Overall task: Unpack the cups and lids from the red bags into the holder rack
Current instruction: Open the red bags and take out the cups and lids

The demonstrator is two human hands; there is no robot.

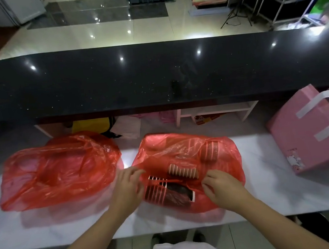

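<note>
Left hand (pixel 128 185) and right hand (pixel 218 185): each grip is narrow, pinching red film at opposite sides of the near red bag (pixel 184 152), probably to spread its mouth. Stacked cups (pixel 167 190) and lids (pixel 183 171) lie sideways inside, on the white bench (pixel 267 194). Second red bag (pixel 57 168) sits left, untouched. No holder rack in view.
</note>
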